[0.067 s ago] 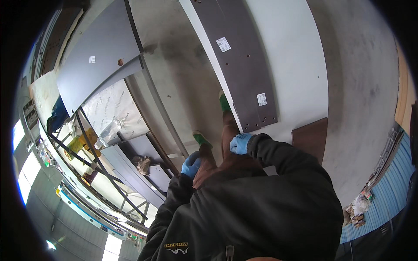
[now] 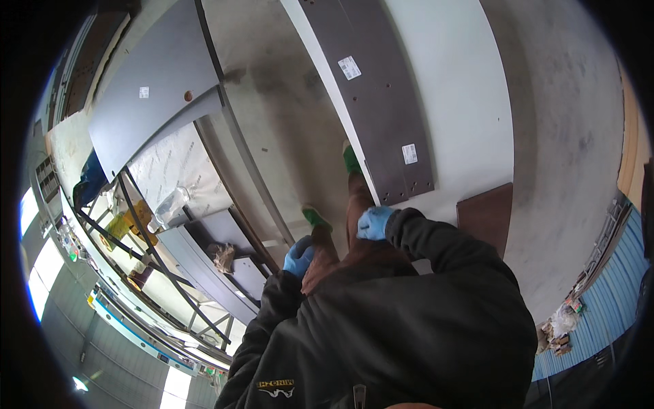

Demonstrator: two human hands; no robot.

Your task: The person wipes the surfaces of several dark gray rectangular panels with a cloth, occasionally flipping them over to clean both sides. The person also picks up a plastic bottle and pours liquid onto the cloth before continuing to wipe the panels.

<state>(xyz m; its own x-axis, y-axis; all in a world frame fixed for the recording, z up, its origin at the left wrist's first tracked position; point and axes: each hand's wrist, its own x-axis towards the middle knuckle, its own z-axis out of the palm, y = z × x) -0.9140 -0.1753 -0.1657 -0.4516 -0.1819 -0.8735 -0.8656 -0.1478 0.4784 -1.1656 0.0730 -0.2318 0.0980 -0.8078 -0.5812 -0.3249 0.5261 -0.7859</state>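
My right hand, in a blue glove, is closed beside the near corner of a dark grey-brown panel with drilled holes and two white labels. Whatever its fingers may hold is hidden. Beside my left thigh, my left hand, also gloved in blue, has its fingers curled in. A dark grey rounded patch shows at that hand; I cannot tell whether it is a held thing or part of the glove. The dark panel lies on a wider white panel.
A smaller brown board lies at the white panel's near end. To the left are a grey panel with a round hole, a metal frame, and stacked boards with a crumpled brown rag and a clear plastic bottle.
My right hand has shifted very slightly to the left and up. My left hand and the panels look the same.
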